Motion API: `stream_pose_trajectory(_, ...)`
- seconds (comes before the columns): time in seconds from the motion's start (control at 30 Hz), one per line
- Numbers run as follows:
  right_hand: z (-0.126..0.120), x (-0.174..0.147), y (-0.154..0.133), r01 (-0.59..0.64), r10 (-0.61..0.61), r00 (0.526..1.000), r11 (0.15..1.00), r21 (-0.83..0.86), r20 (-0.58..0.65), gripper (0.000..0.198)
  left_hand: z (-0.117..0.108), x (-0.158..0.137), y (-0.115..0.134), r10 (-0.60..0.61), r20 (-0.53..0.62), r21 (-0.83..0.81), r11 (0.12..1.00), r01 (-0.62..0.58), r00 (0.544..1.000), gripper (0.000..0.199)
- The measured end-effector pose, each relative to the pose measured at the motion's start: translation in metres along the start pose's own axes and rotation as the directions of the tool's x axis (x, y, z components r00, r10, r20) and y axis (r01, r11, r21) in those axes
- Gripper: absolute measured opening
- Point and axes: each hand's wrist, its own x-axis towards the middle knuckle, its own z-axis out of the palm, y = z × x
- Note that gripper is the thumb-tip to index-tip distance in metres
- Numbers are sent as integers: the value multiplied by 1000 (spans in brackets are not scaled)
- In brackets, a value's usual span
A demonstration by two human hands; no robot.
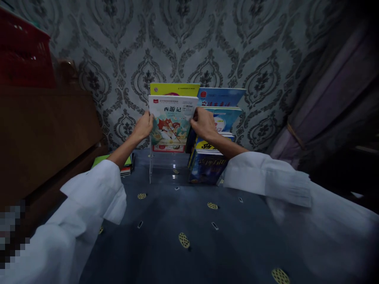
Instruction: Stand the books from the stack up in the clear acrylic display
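Note:
Between my two hands an illustrated book (171,124) with a white top band stands upright, its cover facing me. My left hand (144,125) is closed on its left edge, and my right hand (203,121) grips the right edge near the upper corner. A yellow-green book (174,89) rises behind it, and a red-edged book (168,148) shows below it. All are at the left column of a clear acrylic book rack (170,161). In the right column stand a blue book (222,96), a light-blue book (226,118) and a dark blue book (207,169).
The rack stands on a dark blue patterned cloth (160,236) against a patterned wall (127,51). A few books (127,167) lie flat left of the rack. Brown wooden furniture (44,138) borders the left side; a tied curtain (299,126) hangs at the right.

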Motion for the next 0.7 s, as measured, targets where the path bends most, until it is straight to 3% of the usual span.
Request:
stream_pose_trajectory(0.1, -7, 4, -13, -67, 64, 994, 998, -22, -91, 30, 0, -1, 2, -27, -16, 83, 996, 29, 999, 21)
stream_pose_trajectory(0.27, -15, -3, -25, -36, 32, 990, 999, -25, -138, 53, -4, -4, 10, -46, -16, 80, 996, 47, 999, 25)
stream_pose_trajectory(0.4, -18, -7, -22, -1, -13, 986, 996, -85, -164, 47, -10, -7, 24, 115, -72, 43, 993, -112, 991, 57)
stream_pose_trajectory(0.5, -19, -5, -18, 15, -34, 984, 994, -112, -172, 41, -14, -3, 33, 205, -44, 48, 978, -203, 978, 55)
stream_pose_trajectory(0.7, -21, 3, -12, 41, -58, 984, 994, -99, -168, 31, -10, 10, 35, 218, -43, 23, 976, -217, 975, 46)
